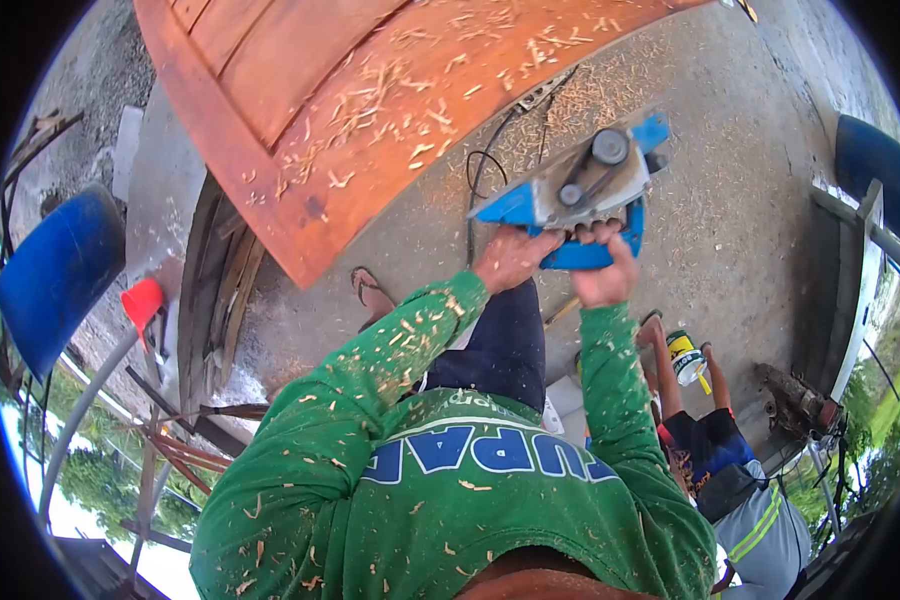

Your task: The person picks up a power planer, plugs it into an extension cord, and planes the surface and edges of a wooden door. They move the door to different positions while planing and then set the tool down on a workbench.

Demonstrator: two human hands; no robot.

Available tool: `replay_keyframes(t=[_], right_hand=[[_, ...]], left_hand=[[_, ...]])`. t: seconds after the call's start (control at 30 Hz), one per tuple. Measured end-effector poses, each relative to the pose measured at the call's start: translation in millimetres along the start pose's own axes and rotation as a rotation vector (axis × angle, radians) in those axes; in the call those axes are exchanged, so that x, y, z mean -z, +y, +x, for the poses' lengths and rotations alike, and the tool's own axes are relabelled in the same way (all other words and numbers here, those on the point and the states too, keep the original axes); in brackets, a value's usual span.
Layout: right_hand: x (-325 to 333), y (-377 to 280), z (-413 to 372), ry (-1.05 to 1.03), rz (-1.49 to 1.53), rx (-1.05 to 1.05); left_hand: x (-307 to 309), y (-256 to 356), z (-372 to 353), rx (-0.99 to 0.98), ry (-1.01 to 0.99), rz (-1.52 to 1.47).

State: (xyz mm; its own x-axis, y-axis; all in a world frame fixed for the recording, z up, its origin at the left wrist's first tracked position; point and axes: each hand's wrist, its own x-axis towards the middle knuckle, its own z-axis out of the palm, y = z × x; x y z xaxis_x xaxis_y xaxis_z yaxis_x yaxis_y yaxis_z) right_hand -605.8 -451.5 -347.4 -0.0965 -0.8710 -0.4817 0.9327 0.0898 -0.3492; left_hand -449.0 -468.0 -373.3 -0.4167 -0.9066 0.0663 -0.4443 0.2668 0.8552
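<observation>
An electric planer [555,195] with a blue body and an exposed belt side is held in front of me, past the edge of an orange-brown wooden panel [300,105]. My right hand [607,275] wraps its fingers round the blue loop handle. Closed against the planer's near side, beside that handle, is my left hand [513,258]. Curled wood shavings lie over the panel and stick to my green sleeves. In the view the planer and the panel are apart.
A black cord [470,220] runs over the shaving-covered concrete floor [750,200] to a socket strip [540,97]. Another person [725,450] is at the lower right, near a yellow-labelled can [684,358]. Blue barrels [65,275] stand on both sides, and a red bucket [142,300] is at left.
</observation>
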Motion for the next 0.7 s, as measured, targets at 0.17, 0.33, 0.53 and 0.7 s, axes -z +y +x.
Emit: replay_keyframes(t=[0.17, 0.33, 0.53, 0.7], right_hand=[[-30.9, 155.0, -118.0, -0.08, 0.057, -0.252], [-56.0, 259.5, -196.3, -0.041, 0.099, -0.466], [-64.5, 319.4, -202.4, -0.06, 0.084, -0.448], [-69.0, 300.0, -177.4, -0.077, -0.002, -0.356]], left_hand=[[112.7, -19.4, -188.0, 0.032, -0.037, 0.103], [201.3, -37.7, -319.8, 0.315, -0.198, 0.065], [250.7, -68.9, -333.0, 0.489, -0.275, -0.074], [222.5, -82.7, -294.8, 0.546, -0.164, -0.34]])
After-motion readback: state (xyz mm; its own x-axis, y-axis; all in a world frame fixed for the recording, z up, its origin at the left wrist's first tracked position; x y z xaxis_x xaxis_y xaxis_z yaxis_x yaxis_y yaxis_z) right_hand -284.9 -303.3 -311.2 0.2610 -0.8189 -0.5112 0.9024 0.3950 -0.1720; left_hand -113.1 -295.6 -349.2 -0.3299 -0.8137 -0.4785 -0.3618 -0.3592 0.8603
